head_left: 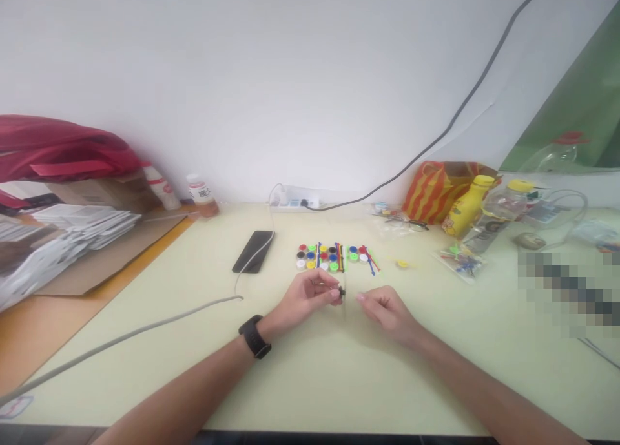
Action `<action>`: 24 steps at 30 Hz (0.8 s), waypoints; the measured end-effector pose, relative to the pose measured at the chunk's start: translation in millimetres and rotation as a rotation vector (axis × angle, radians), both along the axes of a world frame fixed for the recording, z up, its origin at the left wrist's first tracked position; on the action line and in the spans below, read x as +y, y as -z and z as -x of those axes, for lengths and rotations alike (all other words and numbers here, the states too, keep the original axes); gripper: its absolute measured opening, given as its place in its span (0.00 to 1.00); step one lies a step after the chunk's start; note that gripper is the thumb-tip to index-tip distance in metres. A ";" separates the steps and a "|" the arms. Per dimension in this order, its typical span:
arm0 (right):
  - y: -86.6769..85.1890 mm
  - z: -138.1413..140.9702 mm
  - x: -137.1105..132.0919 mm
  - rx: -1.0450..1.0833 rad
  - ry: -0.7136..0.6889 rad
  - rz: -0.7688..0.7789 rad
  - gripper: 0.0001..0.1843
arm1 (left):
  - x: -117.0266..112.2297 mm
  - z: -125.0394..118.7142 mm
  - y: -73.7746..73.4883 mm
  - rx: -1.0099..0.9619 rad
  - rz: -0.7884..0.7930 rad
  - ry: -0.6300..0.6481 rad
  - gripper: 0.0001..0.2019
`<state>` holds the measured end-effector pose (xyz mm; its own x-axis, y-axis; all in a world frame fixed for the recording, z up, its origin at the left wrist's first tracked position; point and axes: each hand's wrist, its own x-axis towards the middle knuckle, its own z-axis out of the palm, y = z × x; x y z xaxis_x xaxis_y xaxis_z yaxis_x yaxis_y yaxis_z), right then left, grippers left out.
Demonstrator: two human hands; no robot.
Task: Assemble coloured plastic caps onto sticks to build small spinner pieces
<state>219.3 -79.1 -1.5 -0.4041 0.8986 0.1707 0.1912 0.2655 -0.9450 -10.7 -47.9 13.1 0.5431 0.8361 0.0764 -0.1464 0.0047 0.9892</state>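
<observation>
My left hand (310, 293), with a black watch (255, 336) on its wrist, pinches a small black piece (342, 292) between thumb and fingertips. A thin pale strip seems to run up and down beside that piece. Just to the right is my right hand (387, 309), closed with thumb and forefinger together; what they hold, if anything, is too small to make out. Beyond both hands lie several round coloured discs (333, 267) in short columns. Between and beside them are thin coloured sticks with pointed ends (371, 260). A single yellow disc (402, 264) lies apart, to the right.
A phone (252, 251) with a cable lies left of the discs. At the right are a clear bag of small parts (460, 262), a yellow bottle (467, 206) and a striped bag (426, 190). White stacked sheets (92, 225) and a drink bottle (201, 196) stand left.
</observation>
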 end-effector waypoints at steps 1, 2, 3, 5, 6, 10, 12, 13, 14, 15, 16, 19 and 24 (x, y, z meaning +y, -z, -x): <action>-0.9 1.1 0.5 0.016 0.031 -0.015 0.32 | 0.0 0.0 0.1 0.000 0.002 0.004 0.13; -1.6 2.5 1.0 0.035 0.064 -0.031 0.29 | 0.0 0.1 0.1 -0.001 0.005 0.008 0.13; -2.1 4.0 1.5 0.055 0.089 -0.043 0.26 | -0.1 0.1 0.1 -0.001 0.006 0.012 0.13; -2.5 6.9 2.3 0.095 0.117 -0.047 0.20 | -0.3 0.0 -0.3 0.001 0.008 0.020 0.13; -2.5 8.0 2.6 0.109 0.121 -0.043 0.18 | -0.5 -0.1 -0.6 0.002 0.009 0.026 0.12; -1.3 11.0 2.1 0.128 0.094 -0.029 0.14 | -0.8 -0.2 -1.3 0.009 0.016 0.045 0.12; -0.8 11.5 1.1 0.120 0.088 -0.034 0.13 | -0.6 -0.1 -1.0 0.011 0.021 0.048 0.13; -0.5 11.4 0.4 0.112 0.092 -0.043 0.12 | -0.4 0.0 -0.8 0.008 0.024 0.047 0.13; -0.1 11.0 -0.3 0.101 0.100 -0.059 0.12 | -0.2 0.0 -0.5 0.005 0.027 0.046 0.13; 0.4 10.2 -0.9 0.088 0.111 -0.084 0.11 | -0.1 0.0 -0.4 0.003 0.030 0.044 0.14; 1.1 9.1 -1.5 0.071 0.125 -0.121 0.12 | 0.0 0.0 -0.3 0.002 0.032 0.040 0.14; 3.8 4.7 -2.9 -0.009 0.162 -0.271 0.23 | -0.1 -0.5 -1.2 0.011 0.034 0.024 0.14; 7.5 0.8 -3.8 -0.103 0.155 -0.379 0.35 | -0.8 -1.1 -3.5 0.008 0.032 0.022 0.14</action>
